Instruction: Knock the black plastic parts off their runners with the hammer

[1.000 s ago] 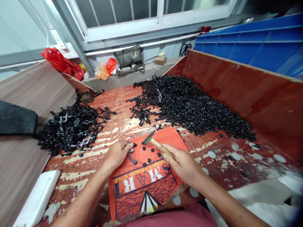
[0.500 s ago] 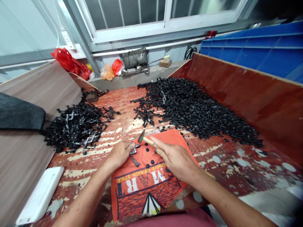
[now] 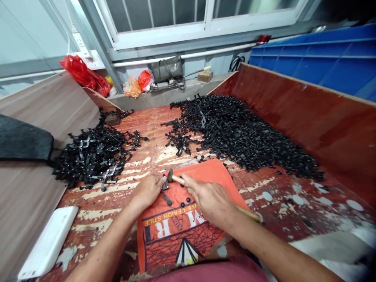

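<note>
My right hand [image 3: 207, 196] is wrapped round the wooden handle of a small hammer [image 3: 178, 179]. The hammer's head is down at a jointed black metal linkage [image 3: 166, 196], covering part of it; whether they touch I cannot tell. My left hand [image 3: 149, 188] pinches the linkage near its upper end, on an orange printed cloth [image 3: 205, 170]. Small black round caps [image 3: 188, 199] lie on the cloth between my hands, some of them hidden by the right hand.
Jointed black linkages form a pile [image 3: 91, 156] on the left. Loose black parts are heaped [image 3: 235, 129] at the right, against a red-brown board [image 3: 293, 102]. A white phone-like slab [image 3: 48, 243] lies front left. Behind the right board stands a blue crate [image 3: 323, 58].
The hammer has swung down and left, from above the cloth onto the linkage's place. My right hand has shifted slightly left with it; my left hand keeps its pinch.
</note>
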Motion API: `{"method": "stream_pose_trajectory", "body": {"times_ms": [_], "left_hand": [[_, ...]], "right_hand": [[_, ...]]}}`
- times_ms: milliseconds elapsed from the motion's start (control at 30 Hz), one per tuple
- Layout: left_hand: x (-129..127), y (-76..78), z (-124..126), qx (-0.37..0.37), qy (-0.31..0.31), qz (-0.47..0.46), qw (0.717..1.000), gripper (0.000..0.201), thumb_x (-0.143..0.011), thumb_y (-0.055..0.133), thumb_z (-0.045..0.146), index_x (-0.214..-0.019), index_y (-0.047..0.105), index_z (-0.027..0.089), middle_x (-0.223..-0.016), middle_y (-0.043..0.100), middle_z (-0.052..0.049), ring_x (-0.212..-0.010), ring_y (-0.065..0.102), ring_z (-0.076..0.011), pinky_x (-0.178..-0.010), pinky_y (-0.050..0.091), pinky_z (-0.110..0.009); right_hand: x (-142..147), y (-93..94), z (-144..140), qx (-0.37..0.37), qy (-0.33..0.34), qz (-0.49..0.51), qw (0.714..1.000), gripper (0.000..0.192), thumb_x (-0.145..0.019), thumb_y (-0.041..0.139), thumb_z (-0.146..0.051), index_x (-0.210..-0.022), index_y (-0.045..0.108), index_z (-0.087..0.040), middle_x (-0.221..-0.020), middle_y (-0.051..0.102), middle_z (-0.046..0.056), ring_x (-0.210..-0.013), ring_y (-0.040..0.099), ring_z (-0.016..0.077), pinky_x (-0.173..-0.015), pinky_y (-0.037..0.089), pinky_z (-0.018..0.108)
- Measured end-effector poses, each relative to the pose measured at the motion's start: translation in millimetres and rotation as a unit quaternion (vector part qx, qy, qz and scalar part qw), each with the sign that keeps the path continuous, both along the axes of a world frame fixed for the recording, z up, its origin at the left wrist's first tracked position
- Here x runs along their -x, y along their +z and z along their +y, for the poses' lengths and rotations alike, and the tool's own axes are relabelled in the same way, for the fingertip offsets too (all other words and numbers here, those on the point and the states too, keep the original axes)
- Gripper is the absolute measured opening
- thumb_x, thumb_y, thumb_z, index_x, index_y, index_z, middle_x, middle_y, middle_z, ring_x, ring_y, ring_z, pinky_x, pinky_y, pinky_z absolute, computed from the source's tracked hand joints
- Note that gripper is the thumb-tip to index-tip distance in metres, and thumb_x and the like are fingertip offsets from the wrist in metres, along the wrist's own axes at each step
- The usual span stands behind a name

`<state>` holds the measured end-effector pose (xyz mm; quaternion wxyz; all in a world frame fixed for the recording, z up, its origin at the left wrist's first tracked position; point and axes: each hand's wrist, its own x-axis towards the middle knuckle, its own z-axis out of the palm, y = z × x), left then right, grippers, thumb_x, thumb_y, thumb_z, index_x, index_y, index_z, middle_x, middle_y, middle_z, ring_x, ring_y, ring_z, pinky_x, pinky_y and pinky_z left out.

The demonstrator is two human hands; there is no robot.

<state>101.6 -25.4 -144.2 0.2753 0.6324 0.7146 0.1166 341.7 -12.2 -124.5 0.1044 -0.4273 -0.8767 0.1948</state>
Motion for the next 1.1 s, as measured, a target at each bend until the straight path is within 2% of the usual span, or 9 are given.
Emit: {"method": "stream_pose_trajectory", "body": {"times_ms": [100, 233, 367, 467, 600, 733, 800, 967, 1100], "left_hand": [[2, 3.5, -3, -0.006, 0.008, -0.009, 1.0, 0.038, -0.093, 0.042, 0.042, -0.078, 0.071, 0.021, -0.084, 0.073, -0.007, -0.08, 0.064, -0.0234, -0.07, 0.04, -0.028], [2, 13.5, -17, -0.042, 0.026, -0.065, 0.997, 0.035, -0.09, 0.049, 0.046, -0.075, 0.069, 0.022, -0.071, 0.069, -0.002, -0.07, 0.061, -0.0211, -0.067, 0.041, -0.027], [-9, 26.0, -27, -0.063, -0.056, -0.095, 0.992, 0.036, -0.091, 0.048, 0.042, -0.07, 0.069, 0.022, -0.068, 0.067, 0.0, -0.065, 0.06, -0.0191, -0.068, 0.041, -0.028], [-18, 32.7, -22, -0.07, -0.11, -0.013, 0.991, 0.032, -0.092, 0.048, 0.037, -0.073, 0.07, 0.024, -0.075, 0.07, -0.001, -0.072, 0.061, -0.0205, -0.073, 0.041, -0.03], [-24, 31.2, -12, -0.068, -0.136, 0.091, 0.984, 0.034, -0.095, 0.044, 0.034, -0.077, 0.072, 0.025, -0.08, 0.071, -0.004, -0.079, 0.061, -0.0223, -0.08, 0.041, -0.034], [-21, 23.0, -10, -0.125, -0.118, 0.187, 0.967, 0.034, -0.094, 0.045, 0.031, -0.08, 0.076, 0.024, -0.092, 0.068, -0.01, -0.09, 0.056, -0.026, -0.086, 0.04, -0.04], [-17, 19.9, -13, -0.145, -0.112, 0.196, 0.963, 0.035, -0.094, 0.044, 0.03, -0.082, 0.076, 0.023, -0.1, 0.066, -0.012, -0.093, 0.054, -0.0269, -0.084, 0.041, -0.041], [-10, 22.4, -22, -0.151, -0.098, 0.048, 0.982, 0.037, -0.096, 0.036, 0.036, -0.092, 0.068, 0.02, -0.11, 0.065, -0.01, -0.102, 0.055, -0.0258, -0.094, 0.041, -0.041], [-22, 29.8, -20, -0.079, -0.082, -0.062, 0.992, 0.036, -0.097, 0.035, 0.044, -0.085, 0.059, 0.021, -0.09, 0.065, -0.003, -0.089, 0.058, -0.0214, -0.082, 0.045, -0.032]], "right_hand": [[-1, 5.7, 3, 0.012, 0.006, 0.024, 1.0, 0.052, -0.096, 0.049, -0.025, -0.147, 0.045, -0.033, -0.093, 0.077, 0.006, -0.076, 0.07, 0.0245, -0.065, 0.049, 0.031], [-26, 17.3, 4, 0.047, -0.036, 0.152, 0.987, 0.051, -0.101, 0.042, -0.026, -0.15, 0.037, -0.042, -0.129, 0.066, 0.0, -0.102, 0.069, 0.0238, -0.084, 0.053, 0.037], [-54, 17.0, -6, 0.081, -0.06, 0.154, 0.983, 0.049, -0.103, 0.04, -0.026, -0.149, 0.037, -0.044, -0.137, 0.059, -0.003, -0.107, 0.067, 0.0248, -0.094, 0.052, 0.043], [-59, 11.2, -20, 0.104, -0.066, 0.135, 0.983, 0.048, -0.104, 0.039, -0.027, -0.147, 0.036, -0.048, -0.14, 0.056, -0.005, -0.107, 0.067, 0.0247, -0.096, 0.052, 0.046], [-52, 6.5, -32, 0.108, -0.074, 0.124, 0.984, 0.049, -0.102, 0.044, -0.024, -0.145, 0.043, -0.047, -0.137, 0.06, -0.004, -0.105, 0.069, 0.0258, -0.091, 0.055, 0.045], [-49, 6.3, -33, 0.091, -0.067, 0.137, 0.984, 0.048, -0.099, 0.048, -0.023, -0.143, 0.048, -0.042, -0.121, 0.07, -0.001, -0.094, 0.072, 0.0245, -0.086, 0.057, 0.043], [-52, 6.5, -31, 0.083, -0.072, 0.144, 0.983, 0.046, -0.1, 0.046, -0.025, -0.143, 0.048, -0.04, -0.118, 0.072, 0.0, -0.093, 0.072, 0.0238, -0.087, 0.057, 0.042], [-61, 3.3, -26, 0.073, -0.095, 0.143, 0.982, 0.046, -0.101, 0.042, -0.025, -0.145, 0.046, -0.04, -0.127, 0.067, 0.0, -0.1, 0.07, 0.0239, -0.088, 0.055, 0.041], [-65, -0.3, -26, 0.055, -0.094, 0.135, 0.985, 0.048, -0.102, 0.039, -0.025, -0.146, 0.043, -0.043, -0.131, 0.065, -0.003, -0.1, 0.07, 0.0211, -0.085, 0.057, 0.036]]}}
